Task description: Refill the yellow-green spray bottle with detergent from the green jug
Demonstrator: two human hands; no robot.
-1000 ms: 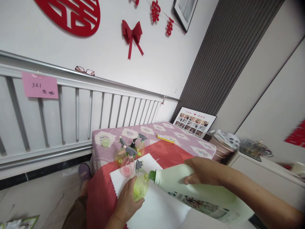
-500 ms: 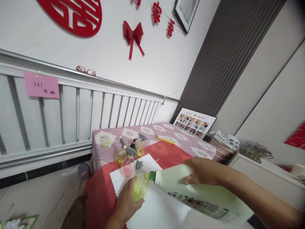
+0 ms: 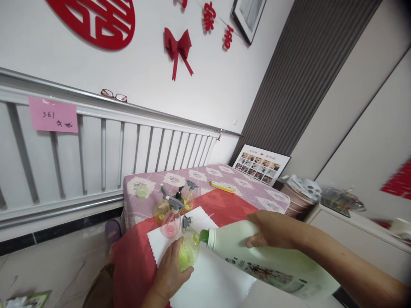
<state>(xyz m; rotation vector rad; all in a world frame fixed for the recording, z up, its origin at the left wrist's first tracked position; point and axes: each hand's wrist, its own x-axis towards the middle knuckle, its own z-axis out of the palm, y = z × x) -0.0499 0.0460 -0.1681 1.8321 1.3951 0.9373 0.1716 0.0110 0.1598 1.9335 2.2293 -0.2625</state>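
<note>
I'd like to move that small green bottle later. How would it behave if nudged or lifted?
The green bottle looks like thin clear plastic, so probably light. It is round-bodied and the left hand steadies it, so it may tip easily. The jug spout meets its mouth; spills could make it slippery.

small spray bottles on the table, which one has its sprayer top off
The yellow-green bottle gripped by the left hand, with the big white jug tipped to its open neck. The pink bottle and those behind it wear grey trigger tops.

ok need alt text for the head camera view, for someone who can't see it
The right hand tips a large pale green jug, spout at a small bottle the left hand holds on a white cloth.
</note>
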